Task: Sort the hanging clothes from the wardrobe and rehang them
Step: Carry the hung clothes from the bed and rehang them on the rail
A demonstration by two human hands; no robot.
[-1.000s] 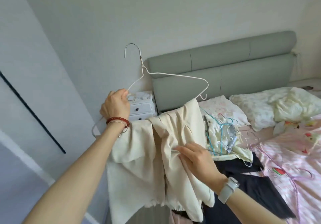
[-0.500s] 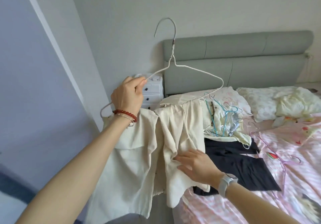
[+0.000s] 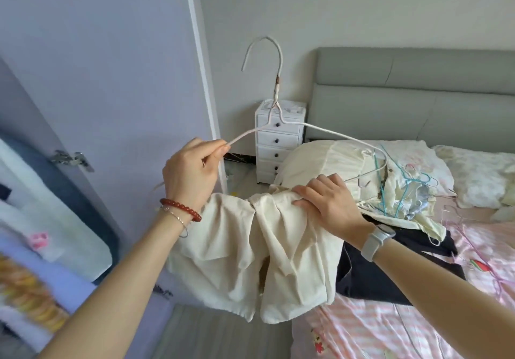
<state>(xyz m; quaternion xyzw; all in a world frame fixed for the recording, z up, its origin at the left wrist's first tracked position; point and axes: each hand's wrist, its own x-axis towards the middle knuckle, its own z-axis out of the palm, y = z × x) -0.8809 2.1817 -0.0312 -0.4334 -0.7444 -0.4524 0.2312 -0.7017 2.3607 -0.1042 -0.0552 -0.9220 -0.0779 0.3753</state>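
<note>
Right now your left hand (image 3: 192, 174) is pinching the left arm of a white wire hanger (image 3: 274, 120), while your right hand (image 3: 330, 202) is gripping the cream fabric garment (image 3: 250, 261) draped on it, beside the pink-striped bed (image 3: 390, 330).

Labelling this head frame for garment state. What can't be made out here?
- White hanger: its left end is hidden behind the left hand.
- Cream garment: type unclear, bunched under the right hand.
- Hanger pile on the bed: tangled, count untellable.
- Wardrobe contents: blurred, cut by the left edge.
</note>
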